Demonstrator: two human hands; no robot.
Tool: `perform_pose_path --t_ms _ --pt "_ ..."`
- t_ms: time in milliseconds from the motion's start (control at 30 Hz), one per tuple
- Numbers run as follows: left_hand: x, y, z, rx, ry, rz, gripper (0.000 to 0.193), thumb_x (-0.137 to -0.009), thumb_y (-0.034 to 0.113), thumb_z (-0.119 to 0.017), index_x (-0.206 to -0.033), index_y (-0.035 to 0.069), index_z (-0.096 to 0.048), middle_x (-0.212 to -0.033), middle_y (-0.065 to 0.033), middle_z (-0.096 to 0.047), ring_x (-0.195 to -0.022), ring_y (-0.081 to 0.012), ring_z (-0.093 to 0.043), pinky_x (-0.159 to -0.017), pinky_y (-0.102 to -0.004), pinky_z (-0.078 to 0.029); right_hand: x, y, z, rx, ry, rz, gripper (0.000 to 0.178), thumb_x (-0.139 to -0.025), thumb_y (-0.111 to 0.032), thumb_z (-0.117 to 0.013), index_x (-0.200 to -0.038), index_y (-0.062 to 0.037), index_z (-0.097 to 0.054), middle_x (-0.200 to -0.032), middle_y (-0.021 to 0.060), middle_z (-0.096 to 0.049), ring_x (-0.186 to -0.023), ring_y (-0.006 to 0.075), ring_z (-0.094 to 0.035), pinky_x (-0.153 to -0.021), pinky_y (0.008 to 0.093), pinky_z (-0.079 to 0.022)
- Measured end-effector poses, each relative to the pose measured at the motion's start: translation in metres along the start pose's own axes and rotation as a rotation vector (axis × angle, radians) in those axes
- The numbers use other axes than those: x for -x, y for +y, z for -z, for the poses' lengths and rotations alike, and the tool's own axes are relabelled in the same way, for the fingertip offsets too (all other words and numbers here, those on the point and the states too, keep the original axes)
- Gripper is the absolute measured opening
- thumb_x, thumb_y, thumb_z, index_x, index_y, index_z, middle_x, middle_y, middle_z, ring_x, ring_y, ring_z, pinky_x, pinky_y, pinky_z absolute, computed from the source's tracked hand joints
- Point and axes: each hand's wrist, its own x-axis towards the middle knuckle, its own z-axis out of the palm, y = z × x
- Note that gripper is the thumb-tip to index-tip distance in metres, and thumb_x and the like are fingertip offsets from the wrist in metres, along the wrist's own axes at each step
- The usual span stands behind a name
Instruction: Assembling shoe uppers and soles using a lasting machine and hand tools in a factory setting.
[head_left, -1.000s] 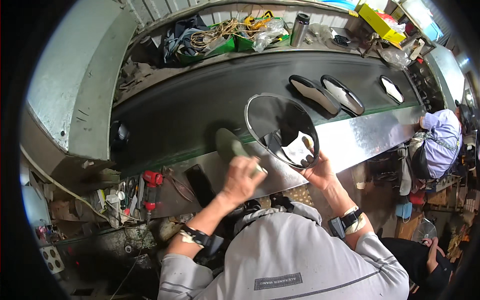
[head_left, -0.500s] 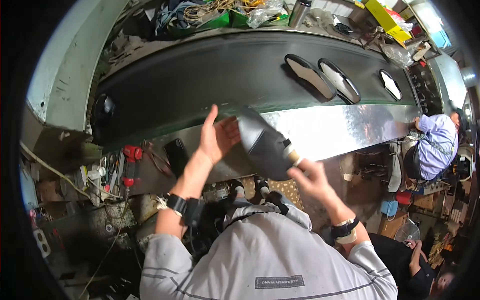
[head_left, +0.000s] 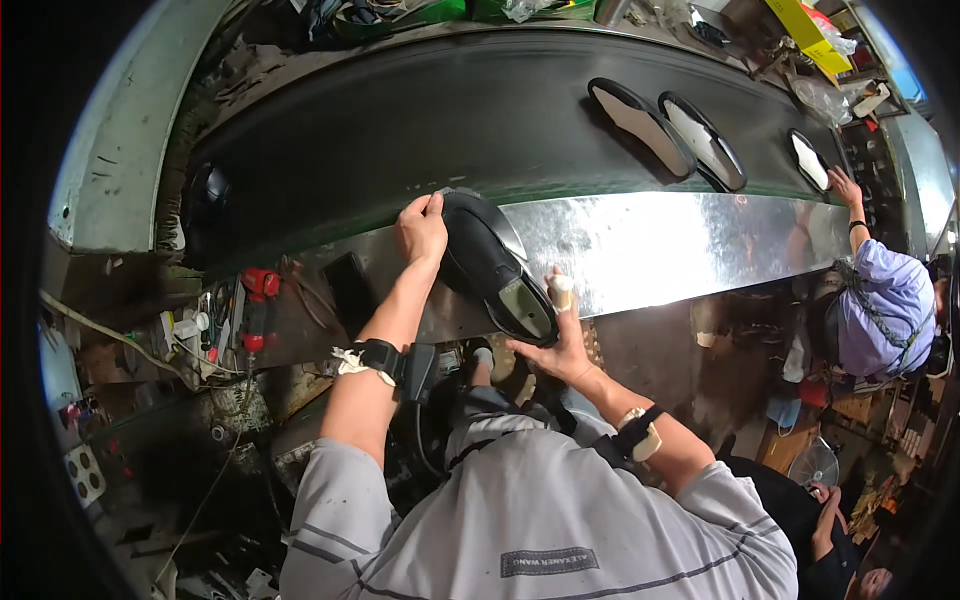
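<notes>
A black shoe (head_left: 472, 245) is held over the shiny metal ledge, its opening and olive-coloured insole facing up. At the toe end, my left hand (head_left: 422, 232) is closed with thumb and fingers pinching the edge. My right hand (head_left: 568, 345) cups the heel end, thumb and fingers on either side; one finger has a pale wrapping. Beyond, on the dark belt (head_left: 400, 120), lie two black shoes with pale undersides up, a left one (head_left: 640, 125) and a right one (head_left: 702, 140). Further right, a co-worker's hand (head_left: 846, 188) reaches to another pale-bottomed shoe (head_left: 808, 160).
On the metal ledge (head_left: 640, 245) lie a dark phone-like slab (head_left: 348, 288) and, further left, a red power tool (head_left: 260, 300) among hand tools. Another dark object (head_left: 207, 195) sits at the belt's left end. A co-worker in a light purple shirt (head_left: 885, 310) is at the right.
The shoe has turned from its smooth black side to show its opening. My left hand has closed on the toe. The co-worker's arm has stretched out to the far-right shoe.
</notes>
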Motion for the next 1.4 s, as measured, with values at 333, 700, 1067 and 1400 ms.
perform_pose_path --t_ms 333,700,1067,1400 --pt "0.033 -0.029 -0.001 0.181 -0.175 0.195 0.035 -0.095 0.032 -0.062 -0.09 -0.001 -0.073 -0.092 -0.0188 -0.073 -0.09 -0.0337 -0.069 -0.081 -0.0419 -0.05 0.031 0.01 0.045 -0.106 -0.323 -0.086 0.081 -0.081 -0.009 -0.078 -0.147 0.0071 -0.034 -0.149 0.0316 -0.039 -0.143 0.0485 -0.032 -0.122 0.0523 -0.019" --pt "0.061 0.023 -0.015 -0.409 -0.154 0.079 0.068 -0.071 0.043 -0.077 -0.119 -0.002 -0.059 -0.114 -0.0242 -0.066 -0.113 -0.041 -0.062 -0.098 -0.0471 -0.049 0.035 0.047 0.045 -0.172 -0.439 -0.033 0.1 -0.078 -0.019 -0.083 -0.154 0.0051 -0.022 -0.152 0.0281 -0.037 -0.144 0.0387 -0.037 -0.118 0.0411 -0.03" --pt "0.078 0.001 0.074 0.096 0.008 0.158 0.034 -0.071 0.029 -0.076 -0.082 -0.001 -0.063 -0.073 -0.0097 -0.066 -0.068 -0.0189 -0.062 -0.066 -0.0359 -0.05 -0.002 0.007 0.057 -0.671 -0.647 -0.158 0.097 -0.089 -0.018 -0.073 -0.158 -0.0014 -0.007 -0.163 0.0216 -0.02 -0.151 0.0363 -0.023 -0.122 0.0443 -0.02" --pt "0.231 -0.031 0.283 0.289 0.505 0.049 0.033 -0.075 0.029 -0.077 -0.081 0.001 -0.06 -0.066 -0.0063 -0.06 -0.065 -0.0146 -0.057 -0.063 -0.0345 -0.048 -0.004 -0.167 -0.051 -0.733 -0.987 -0.507 0.059 -0.098 -0.023 -0.066 -0.145 0.0031 -0.044 -0.14 0.0144 -0.054 -0.13 0.0191 -0.049 -0.108 0.0304 -0.038"
